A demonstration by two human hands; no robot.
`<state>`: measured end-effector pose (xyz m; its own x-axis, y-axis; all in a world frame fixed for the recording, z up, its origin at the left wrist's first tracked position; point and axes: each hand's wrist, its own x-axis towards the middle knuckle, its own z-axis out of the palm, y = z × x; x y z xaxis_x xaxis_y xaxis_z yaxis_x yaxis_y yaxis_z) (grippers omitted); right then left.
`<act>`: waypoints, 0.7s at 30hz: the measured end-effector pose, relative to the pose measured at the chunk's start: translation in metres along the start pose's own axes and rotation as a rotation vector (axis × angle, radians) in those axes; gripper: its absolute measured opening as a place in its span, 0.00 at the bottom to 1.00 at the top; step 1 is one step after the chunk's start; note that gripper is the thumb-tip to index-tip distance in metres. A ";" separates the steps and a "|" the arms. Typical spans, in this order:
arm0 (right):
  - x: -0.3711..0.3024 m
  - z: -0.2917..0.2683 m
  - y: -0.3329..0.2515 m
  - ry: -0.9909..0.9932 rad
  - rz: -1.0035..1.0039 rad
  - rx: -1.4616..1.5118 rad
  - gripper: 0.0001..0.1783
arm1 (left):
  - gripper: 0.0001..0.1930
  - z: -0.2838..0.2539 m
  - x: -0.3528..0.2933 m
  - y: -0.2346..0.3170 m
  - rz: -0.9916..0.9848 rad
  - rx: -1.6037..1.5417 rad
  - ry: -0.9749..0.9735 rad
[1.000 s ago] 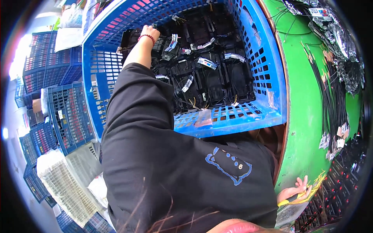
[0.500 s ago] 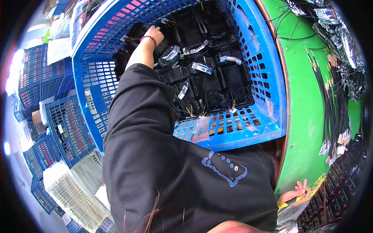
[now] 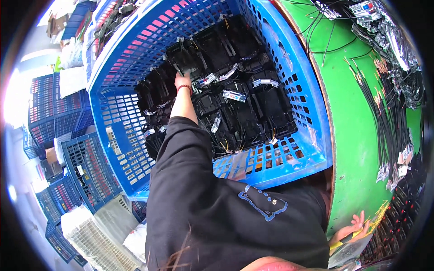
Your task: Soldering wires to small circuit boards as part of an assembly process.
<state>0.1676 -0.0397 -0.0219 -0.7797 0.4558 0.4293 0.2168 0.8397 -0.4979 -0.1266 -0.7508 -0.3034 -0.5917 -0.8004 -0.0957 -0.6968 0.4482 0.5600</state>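
A green worktop (image 3: 352, 167) stretched along the right, with a big blue crate (image 3: 291, 170) just beside it. Black cables (image 3: 384, 131) lay bundled on the worktop. Inside the crate sat rows of black casings (image 3: 248, 113), several topped with silvery strips (image 3: 233, 96). The left hand (image 3: 183, 80) reached in, fingers at the near edge of one casing; whether they gripped it, I couldn't tell. Thin yellow wires (image 3: 379, 217) lay by the right hand (image 3: 355, 226), its fingers loosely bent, any grasp unclear. A red beaded bracelet (image 3: 184, 87) circled the left wrist.
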 end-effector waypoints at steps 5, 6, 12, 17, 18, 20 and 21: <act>0.000 0.000 0.001 0.005 0.018 0.002 0.20 | 0.18 0.000 -0.007 -0.010 -0.044 -0.094 0.220; 0.000 0.000 0.001 0.002 0.011 -0.006 0.20 | 0.18 0.000 -0.005 -0.017 -0.053 -0.060 0.141; -0.004 -0.002 0.003 -0.015 -0.002 -0.058 0.19 | 0.15 0.027 0.001 -0.005 -0.311 0.130 0.136; 0.002 0.004 0.006 -0.021 0.006 -0.005 0.19 | 0.18 0.007 0.035 -0.029 -0.320 0.482 -0.182; 0.002 0.006 0.003 -0.023 0.007 -0.012 0.19 | 0.18 0.006 0.035 -0.033 -0.323 0.487 -0.178; -0.002 0.000 0.001 -0.016 0.012 -0.033 0.19 | 0.40 0.021 -0.002 0.003 -0.236 0.372 0.098; 0.000 0.001 0.004 -0.012 0.004 -0.008 0.19 | 0.39 0.020 -0.016 0.006 -0.023 0.331 0.239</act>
<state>0.1674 -0.0368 -0.0245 -0.7857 0.4554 0.4186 0.2241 0.8403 -0.4937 -0.1291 -0.7270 -0.3154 -0.4910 -0.8641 0.1107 -0.8245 0.5020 0.2610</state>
